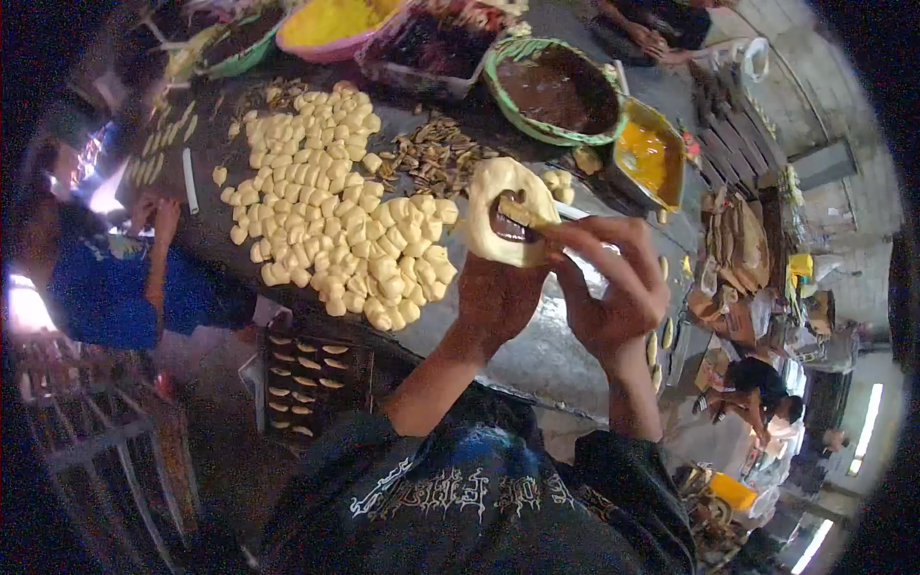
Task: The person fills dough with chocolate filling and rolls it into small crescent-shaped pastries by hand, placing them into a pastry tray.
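Dough (486, 201), left hand (500, 295) holding, right hand (623, 278) pinching stick (519, 213), table (541, 347) (bare toward near edge)

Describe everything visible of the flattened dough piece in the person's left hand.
The flattened dough piece is pale cream-yellow, roughly oval with an uneven rim, and looks soft and smooth. It is open, with a dark brown, glossy filling in its middle. It is held up above the worktable, its filled face toward the camera, with the left hand beneath it. A flat tan stick, pinched by the right hand, reaches over the filling. Its underside is hidden.
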The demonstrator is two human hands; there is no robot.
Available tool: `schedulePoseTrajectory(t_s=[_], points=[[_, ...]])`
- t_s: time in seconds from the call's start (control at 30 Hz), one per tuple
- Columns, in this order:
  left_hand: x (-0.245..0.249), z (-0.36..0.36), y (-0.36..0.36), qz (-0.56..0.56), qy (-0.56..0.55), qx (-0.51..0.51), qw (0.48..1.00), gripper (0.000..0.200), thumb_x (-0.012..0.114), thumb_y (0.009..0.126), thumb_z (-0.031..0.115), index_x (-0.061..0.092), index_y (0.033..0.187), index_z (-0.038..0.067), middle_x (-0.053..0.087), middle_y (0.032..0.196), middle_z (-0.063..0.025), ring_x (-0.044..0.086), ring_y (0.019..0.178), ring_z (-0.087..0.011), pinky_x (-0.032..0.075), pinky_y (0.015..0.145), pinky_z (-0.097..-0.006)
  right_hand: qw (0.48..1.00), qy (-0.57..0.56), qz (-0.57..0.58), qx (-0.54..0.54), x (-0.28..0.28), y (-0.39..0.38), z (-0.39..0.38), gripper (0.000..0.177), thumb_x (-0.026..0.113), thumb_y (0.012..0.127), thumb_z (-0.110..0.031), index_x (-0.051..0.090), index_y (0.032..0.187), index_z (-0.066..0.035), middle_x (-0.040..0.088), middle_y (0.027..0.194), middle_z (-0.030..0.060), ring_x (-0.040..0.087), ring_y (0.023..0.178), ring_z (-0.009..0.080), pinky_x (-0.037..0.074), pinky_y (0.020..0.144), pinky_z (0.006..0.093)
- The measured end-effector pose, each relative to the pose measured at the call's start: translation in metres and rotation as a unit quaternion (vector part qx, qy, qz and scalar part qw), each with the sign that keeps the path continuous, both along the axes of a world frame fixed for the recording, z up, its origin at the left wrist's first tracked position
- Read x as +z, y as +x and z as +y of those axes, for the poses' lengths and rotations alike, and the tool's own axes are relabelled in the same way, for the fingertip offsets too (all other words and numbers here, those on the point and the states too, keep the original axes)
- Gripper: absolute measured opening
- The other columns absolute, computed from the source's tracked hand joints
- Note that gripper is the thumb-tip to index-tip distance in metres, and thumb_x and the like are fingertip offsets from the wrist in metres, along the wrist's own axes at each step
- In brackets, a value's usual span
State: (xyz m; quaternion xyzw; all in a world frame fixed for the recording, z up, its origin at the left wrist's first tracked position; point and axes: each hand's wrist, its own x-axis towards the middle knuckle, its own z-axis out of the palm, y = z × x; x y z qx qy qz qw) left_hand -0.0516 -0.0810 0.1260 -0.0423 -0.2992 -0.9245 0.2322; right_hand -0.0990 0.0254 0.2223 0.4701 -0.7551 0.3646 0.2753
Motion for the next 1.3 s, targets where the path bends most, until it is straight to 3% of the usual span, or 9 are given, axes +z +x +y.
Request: schedulePoseTrajectory(t_s=[0.1,0.23,0.4,0.53,0.6,0.73,0.93,1.2,1.3], points=[[-0.007,0.040,0.017,0.098,0.177,-0.140,0.969,0.065,0.058,0.103,0.038,0.032,0.155,0.008,0.050,0.146,-0.0132,0.051,0.135,-0.0286,0.044,0.113,-0.0415,0.999,-0.003,0.034,0.010,0.018,0.027,0.035,0.031,0.088,0.076,-0.017,0.077,0.102,-0.003,0.072,0.097,0.0099,0.067,0.086,0.0283,0.054,0.076,0.0379],[-0.007,0.092,0.040,0.206,0.118,-0.121,0.964,0.076,0.064,0.099,0.041,0.027,0.158,0.009,0.042,0.154,-0.0125,0.044,0.142,-0.0279,0.035,0.121,-0.0428,0.994,0.008,0.108,0.033,0.032,0.052,0.075,0.045,0.083,0.062,-0.024,0.077,0.102,-0.007,0.073,0.100,0.0068,0.066,0.087,0.0264,0.052,0.075,0.0379],[0.008,0.105,0.063,0.136,0.109,-0.140,0.975,0.083,0.069,0.093,0.040,0.026,0.159,0.010,0.047,0.149,-0.0126,0.049,0.137,-0.0279,0.040,0.117,-0.0432,0.976,0.021,0.207,0.063,0.044,0.065,0.108,0.045,0.076,0.056,-0.021,0.077,0.099,-0.009,0.072,0.098,0.0038,0.063,0.085,0.0242,0.049,0.076,0.0380],[0.027,0.104,0.058,0.261,0.183,-0.217,0.923,0.074,0.067,0.088,0.033,0.035,0.150,0.006,0.053,0.139,-0.0133,0.056,0.127,-0.0270,0.045,0.109,-0.0433,0.989,0.029,0.113,0.096,0.062,0.073,0.119,0.026,0.088,0.072,-0.011,0.076,0.093,-0.004,0.071,0.086,0.0075,0.062,0.077,0.0261,0.051,0.070,0.0359],[0.044,0.100,0.063,0.279,0.168,-0.228,0.918,0.067,0.066,0.087,0.031,0.040,0.142,0.003,0.054,0.133,-0.0135,0.058,0.122,-0.0266,0.046,0.107,-0.0435,0.996,-0.012,0.010,0.085,0.066,0.081,0.120,0.037,0.088,0.070,-0.008,0.074,0.104,-0.002,0.070,0.084,0.0080,0.063,0.076,0.0234,0.051,0.071,0.0354],[0.085,0.082,0.072,0.245,-0.004,-0.162,0.956,0.052,0.073,0.088,0.030,0.046,0.122,0.001,0.057,0.115,-0.0098,0.060,0.108,-0.0203,0.050,0.097,-0.0350,0.991,-0.065,-0.111,0.028,0.073,0.094,0.113,0.049,0.086,0.076,-0.008,0.070,0.122,-0.003,0.074,0.098,0.0102,0.070,0.085,0.0205,0.055,0.080,0.0335],[0.060,0.053,0.064,0.088,-0.243,-0.057,0.964,0.028,0.074,0.095,0.018,0.056,0.112,0.005,0.064,0.104,-0.0040,0.061,0.097,-0.0097,0.051,0.085,-0.0242,0.992,-0.011,-0.125,-0.006,0.034,0.080,0.122,0.030,0.078,0.083,-0.004,0.075,0.113,-0.005,0.076,0.097,0.0130,0.075,0.091,0.0269,0.057,0.080,0.0352],[-0.127,0.045,0.046,-0.227,-0.517,-0.087,0.821,0.027,0.075,0.091,0.012,0.070,0.116,0.005,0.075,0.095,-0.0121,0.073,0.093,-0.0220,0.058,0.083,-0.0355,0.909,0.020,-0.400,-0.112,-0.199,0.046,0.133,0.013,0.075,0.084,-0.011,0.073,0.094,-0.002,0.072,0.087,0.0196,0.070,0.078,0.0375,0.055,0.070,0.0421],[-0.170,0.048,0.044,-0.275,-0.681,-0.031,0.678,0.021,0.083,0.080,0.024,0.078,0.093,0.008,0.073,0.100,-0.0163,0.067,0.100,-0.0363,0.051,0.088,-0.0491,0.879,0.085,-0.447,-0.140,-0.271,0.048,0.131,0.017,0.077,0.083,-0.016,0.073,0.091,-0.002,0.070,0.085,0.0214,0.068,0.078,0.0415,0.054,0.071,0.0446]])
